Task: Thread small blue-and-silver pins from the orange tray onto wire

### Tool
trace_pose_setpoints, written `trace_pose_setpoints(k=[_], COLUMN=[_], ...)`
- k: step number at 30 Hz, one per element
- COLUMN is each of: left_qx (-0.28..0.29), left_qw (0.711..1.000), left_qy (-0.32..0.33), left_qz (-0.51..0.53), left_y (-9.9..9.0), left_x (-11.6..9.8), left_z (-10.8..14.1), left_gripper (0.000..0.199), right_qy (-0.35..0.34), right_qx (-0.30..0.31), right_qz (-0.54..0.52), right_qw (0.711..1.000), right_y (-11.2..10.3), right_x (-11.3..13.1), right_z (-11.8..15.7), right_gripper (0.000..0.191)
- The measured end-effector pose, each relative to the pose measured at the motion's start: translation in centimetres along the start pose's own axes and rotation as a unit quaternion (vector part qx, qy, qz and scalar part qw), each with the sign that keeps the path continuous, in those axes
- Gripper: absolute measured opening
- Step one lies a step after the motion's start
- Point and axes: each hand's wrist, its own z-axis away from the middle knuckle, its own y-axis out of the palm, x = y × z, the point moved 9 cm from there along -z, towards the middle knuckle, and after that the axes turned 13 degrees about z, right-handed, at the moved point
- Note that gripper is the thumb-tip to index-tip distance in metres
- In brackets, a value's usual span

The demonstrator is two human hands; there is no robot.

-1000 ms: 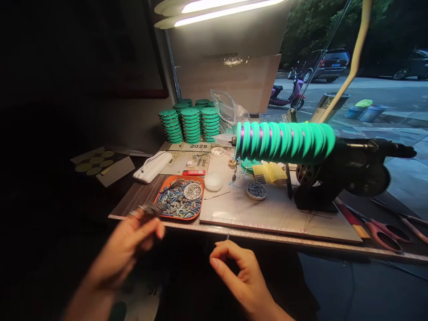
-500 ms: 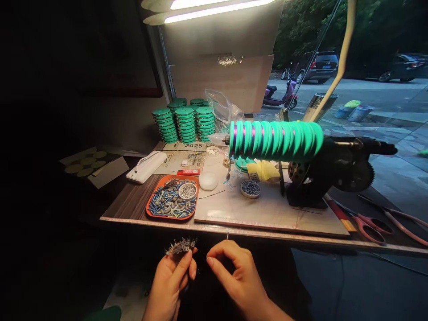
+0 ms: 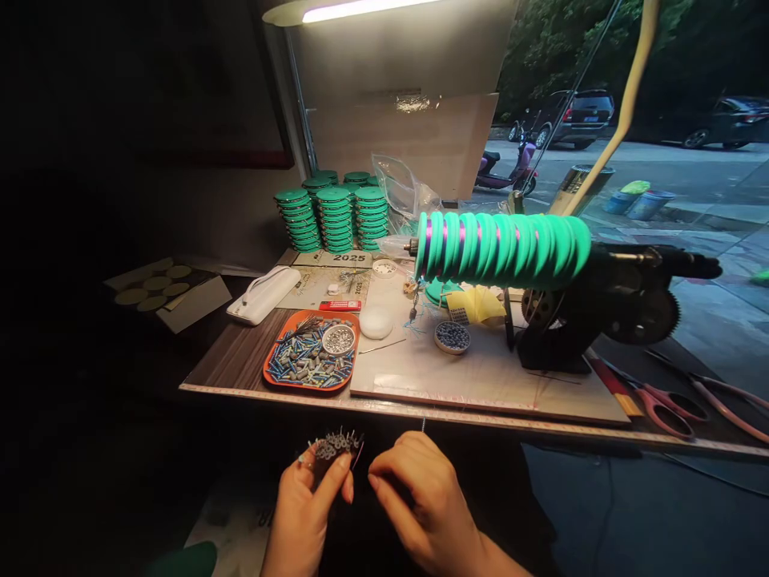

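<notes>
My left hand (image 3: 309, 501) is closed on a bunch of small dark ringed pieces (image 3: 336, 445) with thin wire ends poking up, pinched between thumb and fingers. Just right of it, at about the same height, my right hand (image 3: 424, 497) has its thumb and forefinger pressed together. Whatever lies between those fingertips is too small to make out. Behind its knuckles a short thin piece (image 3: 424, 425) sticks up; whether the hand holds it cannot be seen. Both hands are in front of the table's edge, the fingertips apart from each other.
On the table stand an orange tray (image 3: 267, 377) of small tubes and weights, a round dish of dark beads (image 3: 452, 338), and a white round container (image 3: 376, 323). Green discs (image 3: 477, 248) fill a geared winder's shaft (image 3: 630, 312). Stacked green spools (image 3: 335, 220) stand behind; scissors (image 3: 666, 409) lie right.
The bunch in my left hand has turned slightly and shifted right. My right hand stays pinched close by, its fingertips a little lower. The camera view has shifted slightly.
</notes>
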Motion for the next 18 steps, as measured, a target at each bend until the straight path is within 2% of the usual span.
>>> trace_pose_setpoints(k=[6, 10, 15, 18], left_qx=[-0.069, -0.064, -0.112, -0.114], left_qw=[0.994, 0.984, 0.962, 0.952], left_qy=[0.073, 0.12, 0.191, 0.223], left_qz=[-0.049, -0.112, -0.158, -0.175], left_y=[-1.2, -1.1, -1.1, -0.8], left_x=[-1.0, -1.3, -2.9, -3.5], left_z=[0.4, 1.0, 2.3, 2.7], left_gripper=[0.02, 0.02, 0.011, 0.008], right_qy=[0.009, 0.019, 0.014, 0.012], right_qx=[0.026, 0.033, 0.025, 0.021], right_qz=[-0.008, -0.018, -0.016, -0.014], right_qw=[1.0, 0.999, 0.999, 1.0], right_y=[0.6, 0.6, 0.4, 0.4], right_x=[-0.2, -0.4, -0.3, -0.3], right_z=[0.1, 0.2, 0.2, 0.2], right_gripper=[0.018, 0.018, 0.016, 0.017])
